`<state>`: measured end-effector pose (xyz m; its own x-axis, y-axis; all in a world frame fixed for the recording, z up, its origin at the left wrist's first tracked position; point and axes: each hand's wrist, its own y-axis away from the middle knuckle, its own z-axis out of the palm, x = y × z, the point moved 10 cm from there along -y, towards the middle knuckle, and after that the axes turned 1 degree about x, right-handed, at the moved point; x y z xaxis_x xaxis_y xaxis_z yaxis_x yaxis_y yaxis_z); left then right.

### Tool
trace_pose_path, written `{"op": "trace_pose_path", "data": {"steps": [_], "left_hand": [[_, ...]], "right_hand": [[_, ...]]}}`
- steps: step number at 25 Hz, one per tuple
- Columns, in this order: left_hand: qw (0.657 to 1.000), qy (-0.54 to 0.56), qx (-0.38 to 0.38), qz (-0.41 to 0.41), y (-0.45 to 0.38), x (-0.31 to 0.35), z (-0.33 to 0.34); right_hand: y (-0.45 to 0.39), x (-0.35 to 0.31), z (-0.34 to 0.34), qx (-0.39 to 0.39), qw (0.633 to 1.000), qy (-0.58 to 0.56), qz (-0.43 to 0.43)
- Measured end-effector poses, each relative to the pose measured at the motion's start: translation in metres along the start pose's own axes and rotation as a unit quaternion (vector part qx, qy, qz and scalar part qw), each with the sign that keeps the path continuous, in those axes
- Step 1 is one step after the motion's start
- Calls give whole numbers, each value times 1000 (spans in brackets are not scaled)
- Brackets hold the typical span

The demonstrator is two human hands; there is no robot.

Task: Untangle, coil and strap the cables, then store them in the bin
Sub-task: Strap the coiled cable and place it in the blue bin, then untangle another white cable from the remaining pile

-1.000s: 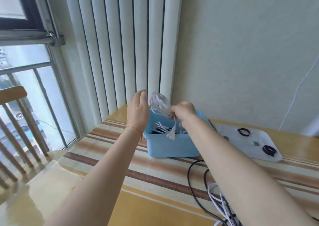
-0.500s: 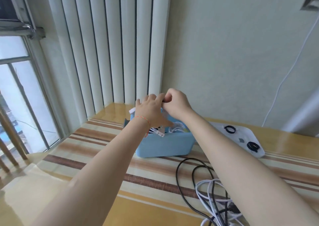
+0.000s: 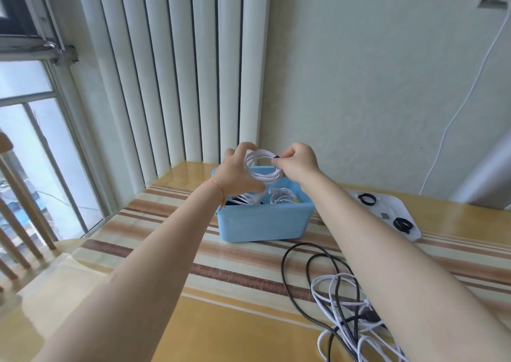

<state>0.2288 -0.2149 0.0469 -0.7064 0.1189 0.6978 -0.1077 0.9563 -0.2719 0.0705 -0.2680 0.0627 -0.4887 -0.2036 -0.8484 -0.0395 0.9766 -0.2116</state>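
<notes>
Cables are the matter here, and the one in hand is a white round cable coil, held in the air just above the far rim of the light blue plastic bin. The left hand curls round the coil's nine o'clock side, thumb beneath and fingers over the top. The right hand pinches the coil at its three o'clock edge, where a small black strap shows between the fingertips. So both grips are grasping the coil, one on each side, with the loops spanning the gap between them.

Such a coil looks light and limp, with some spring in the loops; I judge it would sag or fan open if held at one point only. The strapped spot is the best place to take hold, since the turns are bound together there.

Inside the bin lie other white cable bundles. At five o'clock from the bin, on the striped desk, a tangle of loose black and white cables waits, not yet coiled. At three o'clock, a white flat tray carries two more black strap rings.
</notes>
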Motion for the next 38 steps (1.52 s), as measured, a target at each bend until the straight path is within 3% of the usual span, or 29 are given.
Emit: {"op": "trace_pose_path", "data": {"steps": [4,10,13,16,18,21,24,26,28,31,35,38], "left_hand": [[1000,11,-17,18,2,-1,13],[996,19,-81,-31,1,-8,19],[999,14,-8,-36,6,-4,16],[993,-63,86,-40,16,-2,12],[986,-123,109,-19,15,5,0],[984,-177,24,-15,8,-3,-4],[950,-289,-103,-56,10,-28,14],[920,-336,-193,-60,15,-37,26],[916,-316,-244,-28,19,-29,34],[924,-301,-229,-56,9,-28,34],[912,-315,-247,-91,6,-42,47],[893,-340,-277,-104,7,-41,54]], "right_hand": [[3,-19,-2,4,995,79,-58],[8,-28,8,18,990,104,-91],[10,-37,13,31,994,71,-78],[8,-34,14,28,999,21,-21],[6,-31,11,27,1000,14,-8],[1,-5,25,-19,999,33,28],[8,30,59,-91,986,121,63],[9,37,76,-114,973,195,40],[8,28,85,-128,953,273,-13],[8,21,93,-141,923,354,-55],[0,43,102,-187,906,380,14],[3,51,108,-257,867,427,14]]}}
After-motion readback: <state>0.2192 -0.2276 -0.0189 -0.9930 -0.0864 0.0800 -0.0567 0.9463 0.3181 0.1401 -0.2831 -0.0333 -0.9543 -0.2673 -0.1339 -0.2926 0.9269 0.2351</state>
